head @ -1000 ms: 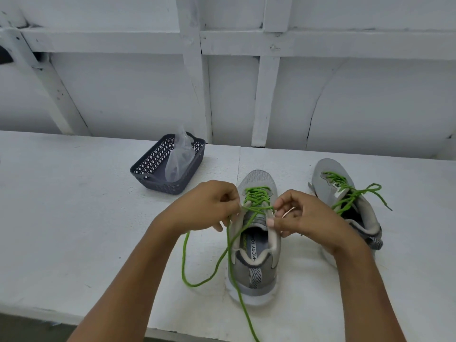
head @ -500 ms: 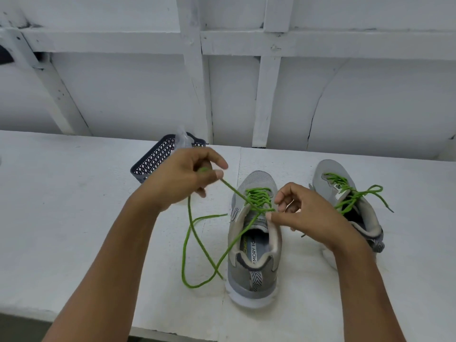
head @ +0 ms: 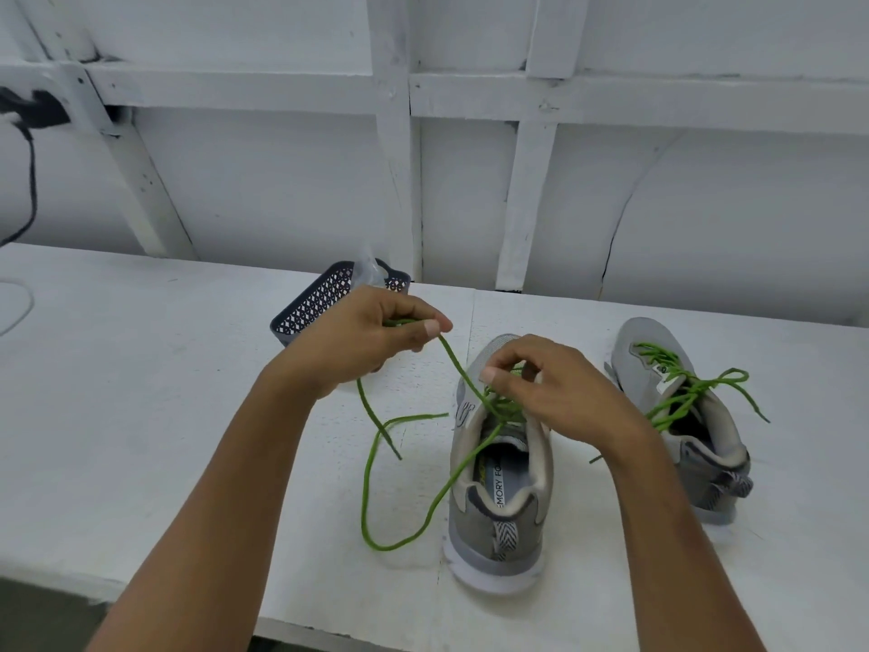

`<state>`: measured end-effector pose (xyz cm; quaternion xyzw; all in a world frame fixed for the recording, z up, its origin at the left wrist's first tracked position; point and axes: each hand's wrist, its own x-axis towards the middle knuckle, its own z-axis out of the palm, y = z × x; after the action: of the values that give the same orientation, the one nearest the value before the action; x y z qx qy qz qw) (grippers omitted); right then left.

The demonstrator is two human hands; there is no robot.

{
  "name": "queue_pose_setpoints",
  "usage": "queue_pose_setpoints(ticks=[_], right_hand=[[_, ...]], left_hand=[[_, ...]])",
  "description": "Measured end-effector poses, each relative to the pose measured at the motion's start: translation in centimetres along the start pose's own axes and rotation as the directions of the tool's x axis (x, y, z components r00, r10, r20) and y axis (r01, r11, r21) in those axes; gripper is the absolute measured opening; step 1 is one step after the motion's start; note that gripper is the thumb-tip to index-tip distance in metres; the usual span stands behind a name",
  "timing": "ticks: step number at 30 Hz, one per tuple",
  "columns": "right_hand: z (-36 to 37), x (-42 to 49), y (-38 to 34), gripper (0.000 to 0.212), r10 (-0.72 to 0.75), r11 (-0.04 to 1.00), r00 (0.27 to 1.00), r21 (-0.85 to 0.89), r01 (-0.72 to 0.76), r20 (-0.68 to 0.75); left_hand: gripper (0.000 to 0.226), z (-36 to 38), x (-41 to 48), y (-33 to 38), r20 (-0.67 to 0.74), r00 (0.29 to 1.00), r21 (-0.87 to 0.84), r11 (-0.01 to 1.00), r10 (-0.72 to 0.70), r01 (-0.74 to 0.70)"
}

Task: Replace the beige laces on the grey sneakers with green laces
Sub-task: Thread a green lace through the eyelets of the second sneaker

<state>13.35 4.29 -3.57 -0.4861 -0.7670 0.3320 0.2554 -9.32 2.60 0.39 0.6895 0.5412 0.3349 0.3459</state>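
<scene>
Two grey sneakers stand on the white table (head: 141,392), heels toward me. The near sneaker (head: 498,510) carries a green lace (head: 367,487) whose loose ends loop over the table to its left. My left hand (head: 362,341) pinches one strand of that lace, held taut up and to the left of the shoe. My right hand (head: 550,392) rests over the shoe's tongue, fingers curled on the lace crossings there. The far sneaker (head: 705,440) on the right is laced in green, with its loose ends (head: 696,392) spread out.
A dark perforated basket (head: 310,308) holding a clear plastic bag (head: 369,270) sits behind my left hand. A white panelled wall runs along the table's back. A black cable (head: 30,171) hangs at far left. The table's front edge lies close to me.
My left hand has drawn a lace strand up and to the left, away from the shoe, and the loose ends shifted on the table. My right hand moved onto the shoe's tongue.
</scene>
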Motion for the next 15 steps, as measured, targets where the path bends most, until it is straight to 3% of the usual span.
queue_pose_setpoints(ticks=[3,6,10,15], right_hand=[[0.3,0.0,-0.4,0.014,-0.011,0.993,0.989,-0.115,0.028,0.144],[0.9,0.4,-0.4,0.006,-0.015,0.993,0.999,-0.117,0.021,0.051],[-0.1,0.7,0.2,0.018,0.014,1.0,0.991,-0.018,-0.016,-0.129],[-0.5,0.7,0.8,0.008,0.057,0.994,0.985,0.102,-0.041,-0.163]], left_hand=[[0.018,-0.5,0.1,-0.6,-0.071,0.997,-0.103,0.994,0.018,-0.025],[0.019,-0.6,0.5,-1.0,-0.107,0.994,-0.142,0.989,0.027,-0.042],[0.017,-0.9,0.7,-2.0,-0.016,1.0,0.032,0.999,0.013,-0.013],[0.012,-0.1,1.1,-3.4,0.142,0.982,0.3,0.951,-0.126,0.078]])
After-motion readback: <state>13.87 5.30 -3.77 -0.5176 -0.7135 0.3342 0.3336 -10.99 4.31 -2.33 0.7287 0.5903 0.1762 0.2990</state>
